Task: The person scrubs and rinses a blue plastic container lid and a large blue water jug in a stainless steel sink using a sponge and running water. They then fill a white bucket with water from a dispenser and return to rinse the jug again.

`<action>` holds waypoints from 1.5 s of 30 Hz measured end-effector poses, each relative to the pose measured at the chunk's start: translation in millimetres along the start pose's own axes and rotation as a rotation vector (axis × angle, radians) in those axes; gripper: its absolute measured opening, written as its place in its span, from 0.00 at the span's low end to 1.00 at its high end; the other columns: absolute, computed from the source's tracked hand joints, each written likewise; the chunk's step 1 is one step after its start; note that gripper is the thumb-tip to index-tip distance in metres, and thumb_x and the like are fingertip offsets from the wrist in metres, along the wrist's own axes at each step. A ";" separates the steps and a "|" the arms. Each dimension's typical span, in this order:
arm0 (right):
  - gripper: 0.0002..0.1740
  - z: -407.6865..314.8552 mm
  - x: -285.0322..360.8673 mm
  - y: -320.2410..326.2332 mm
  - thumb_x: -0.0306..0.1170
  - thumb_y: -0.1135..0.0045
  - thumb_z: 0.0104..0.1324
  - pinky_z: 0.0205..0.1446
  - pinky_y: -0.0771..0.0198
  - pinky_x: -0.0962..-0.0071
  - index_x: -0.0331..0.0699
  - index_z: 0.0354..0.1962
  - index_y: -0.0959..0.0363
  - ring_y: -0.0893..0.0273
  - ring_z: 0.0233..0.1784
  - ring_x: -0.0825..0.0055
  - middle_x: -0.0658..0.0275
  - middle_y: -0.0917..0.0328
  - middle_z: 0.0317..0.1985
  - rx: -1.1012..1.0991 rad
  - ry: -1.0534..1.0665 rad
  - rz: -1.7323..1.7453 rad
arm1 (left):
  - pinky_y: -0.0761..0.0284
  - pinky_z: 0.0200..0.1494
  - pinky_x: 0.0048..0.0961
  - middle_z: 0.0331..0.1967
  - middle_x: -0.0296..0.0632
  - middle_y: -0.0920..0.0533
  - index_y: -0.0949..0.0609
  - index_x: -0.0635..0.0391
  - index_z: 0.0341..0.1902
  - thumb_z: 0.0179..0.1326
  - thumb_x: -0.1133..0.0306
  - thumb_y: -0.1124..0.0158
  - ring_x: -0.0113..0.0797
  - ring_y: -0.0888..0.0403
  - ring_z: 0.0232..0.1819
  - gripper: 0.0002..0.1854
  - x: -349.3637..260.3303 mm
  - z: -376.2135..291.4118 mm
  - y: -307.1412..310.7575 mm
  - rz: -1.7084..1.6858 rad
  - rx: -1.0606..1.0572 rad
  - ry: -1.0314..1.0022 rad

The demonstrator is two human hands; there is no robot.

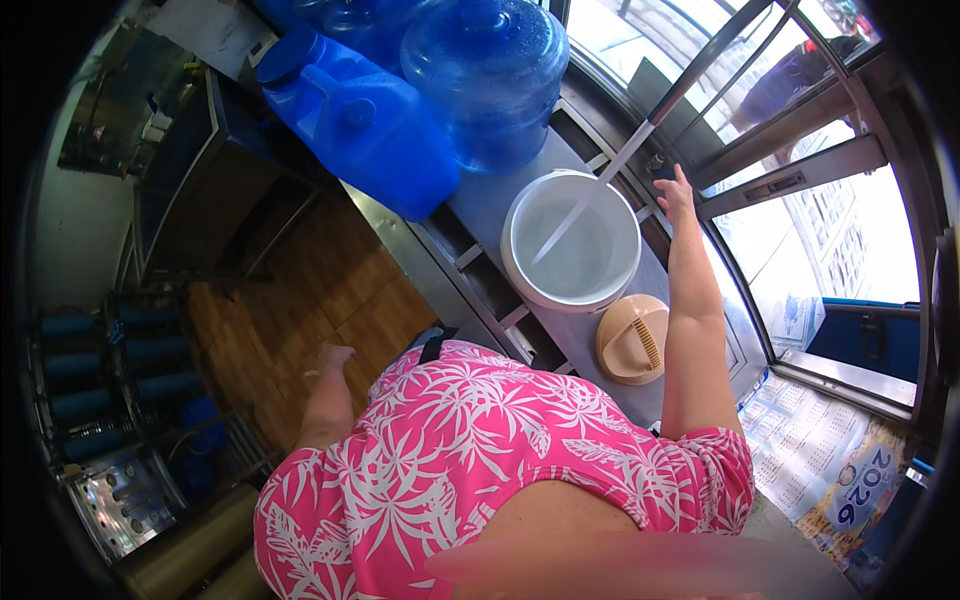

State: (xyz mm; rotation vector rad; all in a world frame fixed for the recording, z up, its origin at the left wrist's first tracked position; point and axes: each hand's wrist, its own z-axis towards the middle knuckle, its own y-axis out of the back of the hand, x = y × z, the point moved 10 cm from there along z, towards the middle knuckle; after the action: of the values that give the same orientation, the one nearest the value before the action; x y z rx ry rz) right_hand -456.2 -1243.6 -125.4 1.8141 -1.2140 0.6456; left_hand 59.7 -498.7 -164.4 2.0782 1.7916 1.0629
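My right arm reaches forward, and my right hand (pixel 677 196) is open beside the metal window frame, fingers spread and nothing in them. To its left stands a white bucket (pixel 514 259) with clear liquid inside. A metal pipe (pixel 709 60) comes down from above. From its end a pale length (pixel 592 196) runs into the bucket; I cannot tell whether it is a tube or a stream of water. A beige plastic lid with a ridged grip (pixel 632 340) lies near my right forearm. My left hand (pixel 336 358) hangs low over the wood-patterned floor, seemingly holding nothing.
A blue jerrycan (pixel 375 124) and a large blue water bottle (pixel 487 90) stand on the metal counter (pixel 480 191). Gaps between bars run along its sides. A dark-sided table (pixel 202 180) is at left. Outside the window a person (pixel 787 82) is partly visible. A calendar (pixel 806 446) lies at right.
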 end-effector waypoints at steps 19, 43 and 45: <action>0.57 11.2 -6.7 -4.7 0.26 0.35 0.48 0.60 0.34 0.62 0.51 0.76 0.52 0.39 0.73 0.64 0.71 0.66 0.82 0.052 -0.001 -0.006 | 0.70 0.72 0.75 0.67 0.47 0.25 0.18 0.55 0.59 0.50 0.51 0.28 0.51 0.33 0.72 0.33 -17.6 56.5 -28.7 0.035 -0.008 -0.142; 0.56 -7.5 10.4 -17.8 0.25 0.37 0.53 0.67 0.40 0.57 0.51 0.77 0.55 0.51 0.79 0.61 0.68 0.77 0.82 0.096 0.035 -0.017 | 0.75 0.73 0.73 0.66 0.47 0.24 0.22 0.54 0.64 0.52 0.48 0.30 0.50 0.31 0.71 0.36 -34.0 59.1 -23.3 0.069 0.043 -0.166; 0.56 -5.3 8.7 -18.7 0.25 0.37 0.53 0.67 0.40 0.57 0.51 0.77 0.55 0.50 0.79 0.62 0.70 0.77 0.82 0.095 0.026 -0.021 | 0.76 0.73 0.72 0.66 0.48 0.24 0.22 0.54 0.64 0.52 0.48 0.29 0.50 0.31 0.71 0.37 -35.3 46.8 -17.4 0.061 0.030 -0.146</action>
State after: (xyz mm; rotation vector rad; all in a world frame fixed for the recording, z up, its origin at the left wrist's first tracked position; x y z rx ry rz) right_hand -435.4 -1239.9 -122.6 1.8883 -1.1629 0.7243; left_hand 75.2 -513.2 -221.8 2.1791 1.6950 0.8784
